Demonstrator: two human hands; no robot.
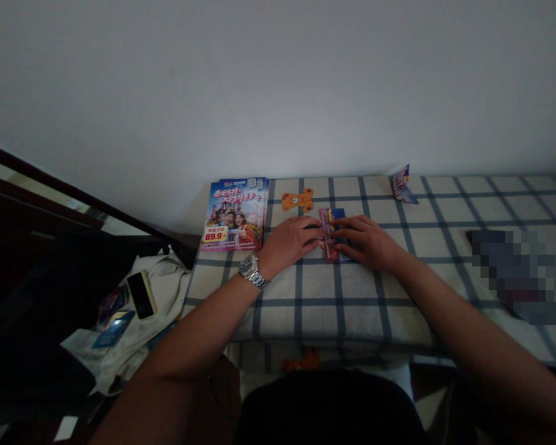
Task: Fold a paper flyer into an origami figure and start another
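A folded leaflet (328, 250) in pink and blue lies on the checked tablecloth between my two hands. My left hand (293, 242), with a silver watch (254, 271) on its wrist, has curled fingers closed at the leaflet's left edge; its thumb is hard to make out. From the other side my right hand (369, 242) rests its spread fingers on the leaflet's blue part. Left of my hands lies a stack of printed leaflets (234, 216) with a castle picture. Behind the hands, a brown bear figure (298, 199) shows on the cloth.
A folded leaflet (403, 185) stands tilted near the wall. The checked tablecloth (278, 318) covers the table. A dark, partly pixelated object (514, 266) lies at the right. At lower left, a phone (141, 295) rests on a pale bag (167, 278) beside the table.
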